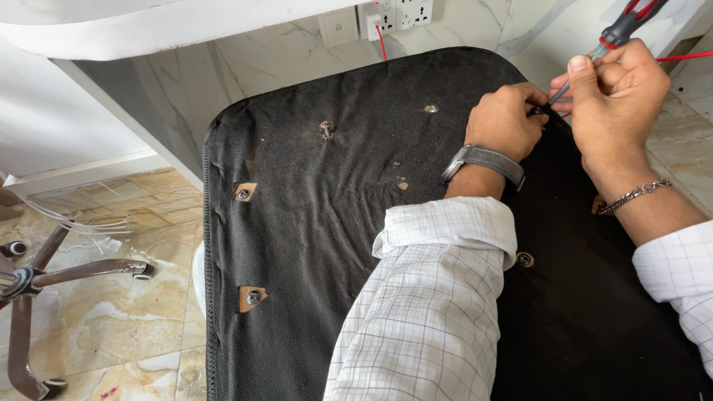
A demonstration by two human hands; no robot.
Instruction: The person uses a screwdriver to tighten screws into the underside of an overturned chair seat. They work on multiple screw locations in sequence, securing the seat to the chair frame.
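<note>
At the seat's far edge:
Right hand point(620, 96): grip clenched on red-and-black-handled screwdriver point(610, 38).
Left hand point(505, 119): fingers pinched beside the tip, perhaps steadying a screw.
Underneath: black fabric chair-seat underside point(319, 223).

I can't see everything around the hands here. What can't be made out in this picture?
Head view only:
- Screwdriver tip: hidden behind the left hand and right hand.
- Screwdriver handle end: cut off by the top edge.
- What the left hand's fingers pinch: too small, covered.
- Seat underside, lower right: hidden by the checked sleeves.
- Chair base: cut off at left.
</note>
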